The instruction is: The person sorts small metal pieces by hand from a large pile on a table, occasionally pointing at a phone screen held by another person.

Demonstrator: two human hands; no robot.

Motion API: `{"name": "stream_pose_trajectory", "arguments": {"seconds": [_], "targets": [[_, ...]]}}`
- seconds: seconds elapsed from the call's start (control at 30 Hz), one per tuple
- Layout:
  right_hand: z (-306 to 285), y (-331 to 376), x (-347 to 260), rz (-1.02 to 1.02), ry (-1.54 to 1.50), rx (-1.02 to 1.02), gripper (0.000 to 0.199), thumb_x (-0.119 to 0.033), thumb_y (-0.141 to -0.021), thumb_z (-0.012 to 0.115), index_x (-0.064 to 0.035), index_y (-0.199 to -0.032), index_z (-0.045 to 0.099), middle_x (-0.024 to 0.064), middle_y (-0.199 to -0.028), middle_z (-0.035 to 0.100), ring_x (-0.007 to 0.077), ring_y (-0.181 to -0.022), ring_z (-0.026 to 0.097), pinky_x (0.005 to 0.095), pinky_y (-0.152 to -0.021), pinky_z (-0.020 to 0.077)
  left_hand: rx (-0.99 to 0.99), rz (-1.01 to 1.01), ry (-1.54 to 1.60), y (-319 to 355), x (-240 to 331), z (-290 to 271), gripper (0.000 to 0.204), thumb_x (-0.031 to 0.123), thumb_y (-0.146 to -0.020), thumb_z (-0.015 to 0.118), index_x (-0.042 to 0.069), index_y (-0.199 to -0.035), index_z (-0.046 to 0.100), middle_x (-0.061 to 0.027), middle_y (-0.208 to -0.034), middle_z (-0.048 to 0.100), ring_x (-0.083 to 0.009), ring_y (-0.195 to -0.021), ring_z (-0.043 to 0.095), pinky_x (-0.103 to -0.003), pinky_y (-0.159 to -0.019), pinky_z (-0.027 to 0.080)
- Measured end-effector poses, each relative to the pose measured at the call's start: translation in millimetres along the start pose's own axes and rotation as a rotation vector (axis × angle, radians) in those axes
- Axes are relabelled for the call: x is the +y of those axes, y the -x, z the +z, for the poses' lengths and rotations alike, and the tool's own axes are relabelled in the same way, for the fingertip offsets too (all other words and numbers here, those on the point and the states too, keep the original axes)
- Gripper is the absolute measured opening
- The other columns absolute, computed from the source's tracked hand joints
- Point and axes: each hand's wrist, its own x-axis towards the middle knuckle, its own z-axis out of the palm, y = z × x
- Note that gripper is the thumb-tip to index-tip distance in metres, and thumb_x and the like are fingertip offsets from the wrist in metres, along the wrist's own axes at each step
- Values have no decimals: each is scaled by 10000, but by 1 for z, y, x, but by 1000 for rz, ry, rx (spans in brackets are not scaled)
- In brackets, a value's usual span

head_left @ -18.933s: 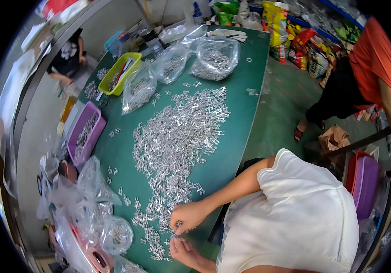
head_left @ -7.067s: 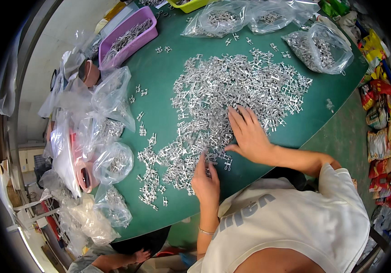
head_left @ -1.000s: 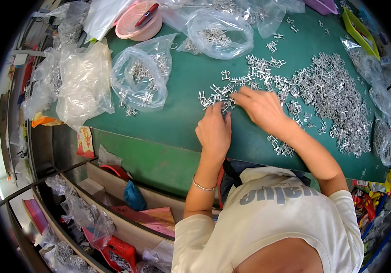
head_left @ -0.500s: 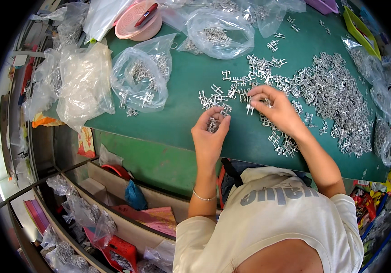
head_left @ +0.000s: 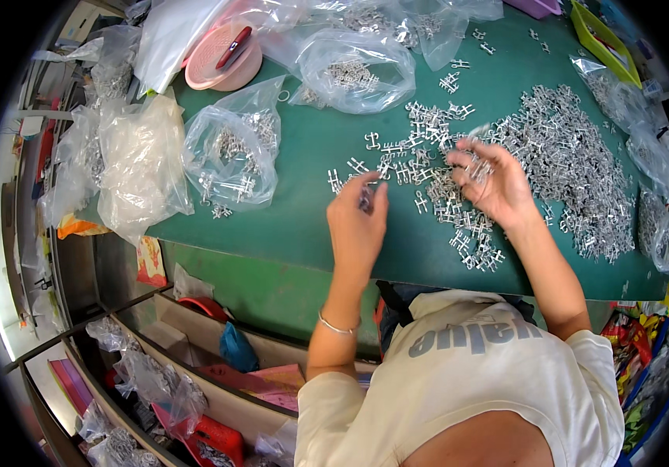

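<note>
My left hand [head_left: 354,226] is at the middle of the green table, its fingers and thumb curled round small silvery metal pieces [head_left: 365,199], mostly hidden in the palm. A few loose pieces with crossbars and hooked ends lie just past its fingertips. To the right, my right hand [head_left: 498,187] is over a scattered group of the same metal pieces [head_left: 430,117], with its palm turned partly upward. Its fingers are bent and smeared by motion. Silvery shapes show at its fingers, but I cannot tell whether it holds them or they lie behind.
A large heap of metal pieces [head_left: 579,171] covers the table's right side. Open plastic bags with pieces [head_left: 232,148] stand left of my hands. Farther back are a pink basket [head_left: 222,66] with a red-handled tool and a green tray [head_left: 605,43]. Drawers [head_left: 233,389] holding bags are below left.
My right hand has shifted right and turned its palm upward; its earlier pinch on a metal piece has loosened. My left hand has rolled so its back shows more. The whole view has shifted slightly.
</note>
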Motion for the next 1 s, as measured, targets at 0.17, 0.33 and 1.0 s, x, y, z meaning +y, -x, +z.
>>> {"name": "stream_pose_trajectory", "arguments": {"seconds": [0.17, 0.33, 1.0], "targets": [[-6, -24, -39, -317, 336, -54, 170, -150, -839, 515, 0, -912, 547, 89, -789, 599, 161, -603, 554, 216, -456, 444, -92, 98, -369, -47, 1, 11, 369, 141, -724, 661, 47, -1058, 535, -138, -631, 557, -283, -536, 505, -355, -517, 406], [-26, -41, -84, -519, 1346, 296, 187, -171, -802, 583, -4, -884, 600, 45, -612, 555, 128, -507, 464, 256, -445, 380, -268, 84, -593, -66, -9, 13, 357, 180, -742, 630, 76, -1059, 503, -146, -859, 599, -353, -740, 589, -435, -605, 457], [-62, -107, -183, -493, 1182, 253, 185, -194, -838, 562, -15, -797, 583, 18, -699, 545, 29, -418, 313, 198, -371, 254, -587, 905, -450, -40, 241, -106, 163, 177, -790, 561, 32, -863, 549, -68, -706, 465, -187, -660, 448, -278, -543, 387]]}}
